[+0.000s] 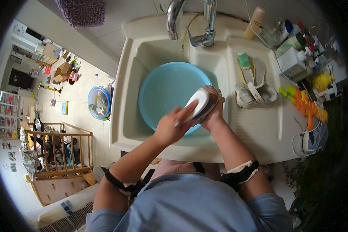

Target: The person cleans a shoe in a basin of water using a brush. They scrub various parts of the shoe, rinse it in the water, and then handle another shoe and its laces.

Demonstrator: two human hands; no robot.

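Note:
My left hand (174,126) is closed around a white-backed scrubbing brush (200,100), near the right rim of a blue plastic basin (168,87) that holds water. Behind the brush, my right hand (216,116) holds a small shoe (212,94), mostly hidden by the brush and my fingers; the two touch. The basin stands in the bowl of a cream utility sink (130,116). On the ribbed drainboard to the right lies a light-coloured child's shoe (256,95), with insoles (259,71) and a green-and-white brush (244,62) above it.
A chrome faucet (174,23) reaches over the sink. Bottles and a white pump container (291,62) crowd the right corner. An orange toy (307,104) and a thin white cord lie at the right edge. On the floor at left are a tub (99,101) and a wooden crib (61,134).

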